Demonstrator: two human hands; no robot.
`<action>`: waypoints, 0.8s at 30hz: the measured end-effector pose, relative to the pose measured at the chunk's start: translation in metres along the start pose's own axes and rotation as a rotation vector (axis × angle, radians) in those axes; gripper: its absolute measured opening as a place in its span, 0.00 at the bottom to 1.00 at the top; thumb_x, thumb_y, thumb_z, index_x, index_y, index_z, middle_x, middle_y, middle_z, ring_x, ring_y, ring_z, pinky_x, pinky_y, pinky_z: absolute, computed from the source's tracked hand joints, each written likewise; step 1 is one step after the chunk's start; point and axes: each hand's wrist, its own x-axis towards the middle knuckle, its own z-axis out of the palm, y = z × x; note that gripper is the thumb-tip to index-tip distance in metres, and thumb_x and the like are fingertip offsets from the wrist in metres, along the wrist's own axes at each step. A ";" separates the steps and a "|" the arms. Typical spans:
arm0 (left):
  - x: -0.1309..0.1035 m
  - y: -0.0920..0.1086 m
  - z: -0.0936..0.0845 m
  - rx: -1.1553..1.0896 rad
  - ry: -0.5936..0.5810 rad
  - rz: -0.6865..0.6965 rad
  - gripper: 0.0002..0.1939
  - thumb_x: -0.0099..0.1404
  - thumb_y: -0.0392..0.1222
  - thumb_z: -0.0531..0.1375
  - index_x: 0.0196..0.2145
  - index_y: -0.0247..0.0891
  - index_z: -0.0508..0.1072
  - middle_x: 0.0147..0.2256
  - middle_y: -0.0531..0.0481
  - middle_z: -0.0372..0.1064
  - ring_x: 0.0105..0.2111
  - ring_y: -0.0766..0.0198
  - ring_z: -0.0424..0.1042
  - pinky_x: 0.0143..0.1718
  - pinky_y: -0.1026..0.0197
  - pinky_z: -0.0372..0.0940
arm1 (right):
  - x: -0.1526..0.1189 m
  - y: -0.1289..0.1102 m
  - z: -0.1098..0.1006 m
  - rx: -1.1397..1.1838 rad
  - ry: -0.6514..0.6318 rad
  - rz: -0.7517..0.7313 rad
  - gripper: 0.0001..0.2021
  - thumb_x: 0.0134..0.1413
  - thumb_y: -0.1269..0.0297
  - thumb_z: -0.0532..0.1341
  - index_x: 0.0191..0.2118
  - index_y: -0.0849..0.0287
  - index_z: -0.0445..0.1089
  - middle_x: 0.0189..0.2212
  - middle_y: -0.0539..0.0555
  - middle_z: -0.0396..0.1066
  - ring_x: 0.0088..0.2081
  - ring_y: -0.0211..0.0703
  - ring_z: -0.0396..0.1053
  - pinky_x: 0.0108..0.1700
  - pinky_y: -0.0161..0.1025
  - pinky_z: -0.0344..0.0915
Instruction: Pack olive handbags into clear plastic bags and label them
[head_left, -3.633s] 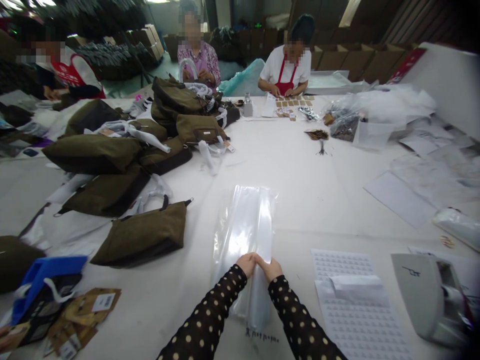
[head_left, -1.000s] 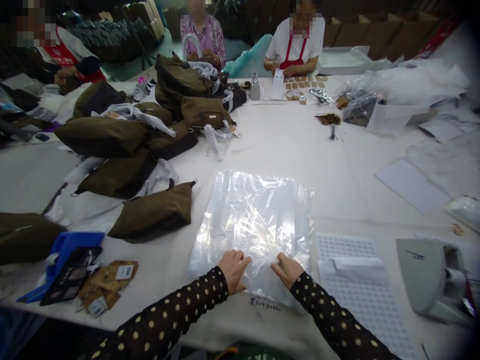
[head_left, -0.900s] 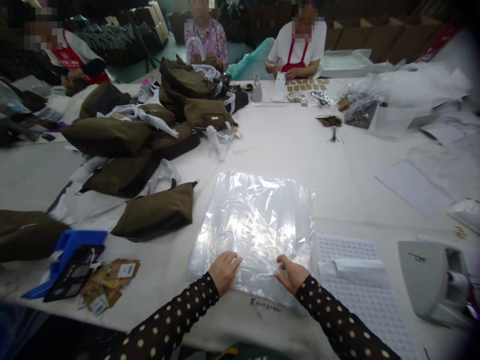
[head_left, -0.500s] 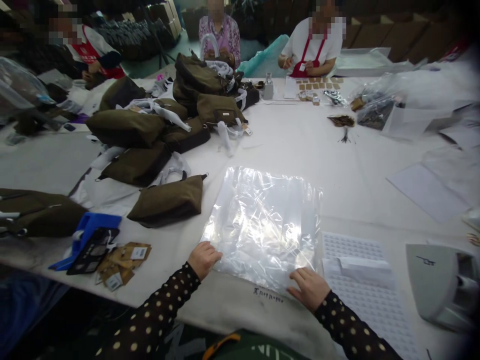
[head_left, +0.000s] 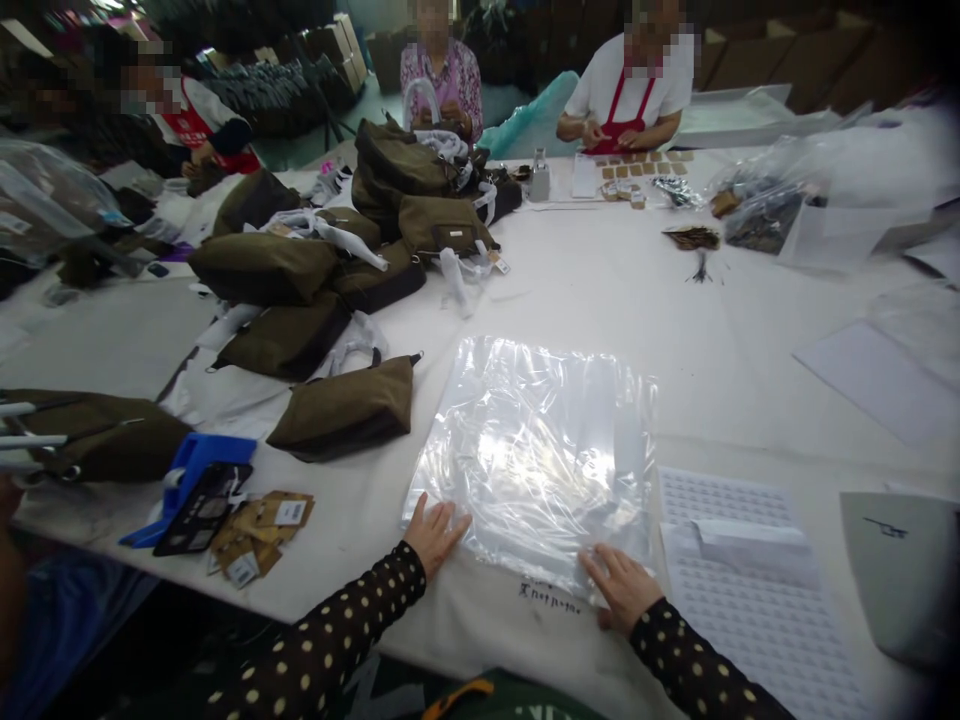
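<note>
A stack of clear plastic bags [head_left: 540,450] lies flat on the white table in front of me. My left hand [head_left: 435,537] rests on its near left corner with the fingers spread. At the near right corner, my right hand [head_left: 619,585] touches the plastic, its fingers apart too. Handwriting shows on the table cloth just below the near edge of the plastic. To the left of the bags lies an olive-green bag [head_left: 345,408].
More olive bags [head_left: 262,268] are piled at the left. Brown tags [head_left: 262,530] lie beside a blue object [head_left: 199,465]. A label sheet [head_left: 750,570] and a grey device [head_left: 900,570] are at the right. Three people work across the table; another person's arm shows at the far left.
My left hand has opened its fingers wider and lies more on the plastic. My right-hand fingers have also spread. The whole view has shifted slightly, and an arm has appeared at the left edge.
</note>
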 end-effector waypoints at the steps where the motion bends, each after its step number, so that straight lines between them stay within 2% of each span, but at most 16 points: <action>1: 0.004 -0.002 -0.001 -0.013 0.002 -0.005 0.26 0.60 0.33 0.51 0.56 0.45 0.60 0.50 0.39 0.64 0.48 0.51 0.64 0.54 0.35 0.44 | 0.000 0.002 0.001 -0.009 -0.010 -0.020 0.40 0.21 0.65 0.72 0.50 0.61 0.66 0.46 0.66 0.67 0.44 0.58 0.65 0.46 0.48 0.64; 5: 0.016 -0.011 -0.007 -0.066 0.029 -0.004 0.29 0.54 0.36 0.57 0.55 0.45 0.62 0.50 0.40 0.63 0.46 0.51 0.64 0.53 0.41 0.49 | 0.000 0.014 0.007 -0.058 0.100 -0.181 0.27 0.40 0.75 0.60 0.52 0.65 0.65 0.44 0.66 0.68 0.43 0.53 0.66 0.45 0.45 0.66; 7: 0.020 -0.014 -0.009 -0.084 0.041 -0.010 0.26 0.56 0.35 0.55 0.54 0.45 0.63 0.52 0.40 0.62 0.46 0.51 0.65 0.51 0.43 0.53 | 0.000 0.020 0.012 -0.085 0.171 -0.231 0.25 0.44 0.80 0.53 0.51 0.65 0.65 0.43 0.65 0.69 0.42 0.50 0.67 0.44 0.44 0.68; 9: 0.023 -0.016 -0.011 -0.092 0.047 -0.016 0.24 0.59 0.34 0.53 0.53 0.45 0.64 0.53 0.40 0.61 0.45 0.52 0.65 0.50 0.44 0.55 | 0.000 0.024 0.017 -0.102 0.189 -0.236 0.24 0.47 0.81 0.49 0.51 0.65 0.65 0.43 0.64 0.69 0.43 0.50 0.67 0.44 0.45 0.67; 12: 0.028 -0.022 -0.017 -0.101 0.045 -0.007 0.23 0.60 0.31 0.51 0.52 0.45 0.65 0.53 0.41 0.61 0.44 0.53 0.66 0.49 0.46 0.57 | 0.001 0.026 0.020 -0.091 0.164 -0.208 0.22 0.49 0.77 0.52 0.52 0.66 0.64 0.46 0.67 0.68 0.46 0.56 0.66 0.45 0.51 0.66; 15: 0.035 -0.017 -0.028 -0.101 0.041 0.010 0.23 0.59 0.29 0.52 0.51 0.43 0.66 0.52 0.39 0.62 0.47 0.50 0.65 0.50 0.41 0.53 | 0.004 0.023 0.015 -0.056 0.073 -0.182 0.22 0.48 0.74 0.56 0.51 0.70 0.65 0.46 0.72 0.67 0.45 0.60 0.66 0.43 0.54 0.66; 17: 0.044 0.003 -0.035 -0.098 0.040 0.058 0.23 0.58 0.31 0.54 0.52 0.40 0.64 0.55 0.38 0.58 0.52 0.46 0.59 0.53 0.37 0.46 | 0.007 0.020 0.009 -0.043 0.001 -0.164 0.20 0.49 0.78 0.53 0.50 0.70 0.66 0.45 0.72 0.67 0.44 0.58 0.68 0.43 0.52 0.66; 20: 0.065 0.062 -0.039 -0.136 0.020 0.227 0.35 0.54 0.41 0.61 0.58 0.36 0.55 0.61 0.37 0.46 0.59 0.45 0.48 0.57 0.39 0.38 | 0.018 0.017 -0.003 -0.026 -0.081 -0.117 0.21 0.51 0.81 0.48 0.49 0.66 0.68 0.45 0.68 0.69 0.41 0.52 0.70 0.41 0.48 0.67; 22: 0.083 0.105 -0.036 -0.209 -0.027 0.297 0.48 0.47 0.52 0.65 0.60 0.32 0.49 0.61 0.34 0.44 0.58 0.43 0.48 0.58 0.41 0.40 | 0.029 0.020 -0.012 -0.001 -0.153 -0.079 0.20 0.53 0.80 0.48 0.47 0.63 0.69 0.43 0.64 0.71 0.39 0.50 0.71 0.37 0.44 0.68; 23: 0.092 0.122 -0.034 -0.248 -0.056 0.294 0.52 0.44 0.56 0.65 0.60 0.31 0.48 0.61 0.33 0.45 0.57 0.41 0.50 0.57 0.42 0.43 | 0.035 0.022 -0.018 0.013 -0.193 -0.059 0.18 0.53 0.79 0.49 0.45 0.62 0.70 0.41 0.62 0.72 0.38 0.50 0.71 0.36 0.43 0.68; 24: 0.101 0.135 -0.031 -0.281 -0.083 0.273 0.52 0.44 0.58 0.65 0.60 0.31 0.49 0.59 0.33 0.49 0.56 0.41 0.52 0.56 0.43 0.47 | 0.041 0.026 -0.024 0.029 -0.233 -0.038 0.17 0.53 0.78 0.50 0.44 0.60 0.71 0.38 0.60 0.73 0.36 0.49 0.71 0.34 0.41 0.67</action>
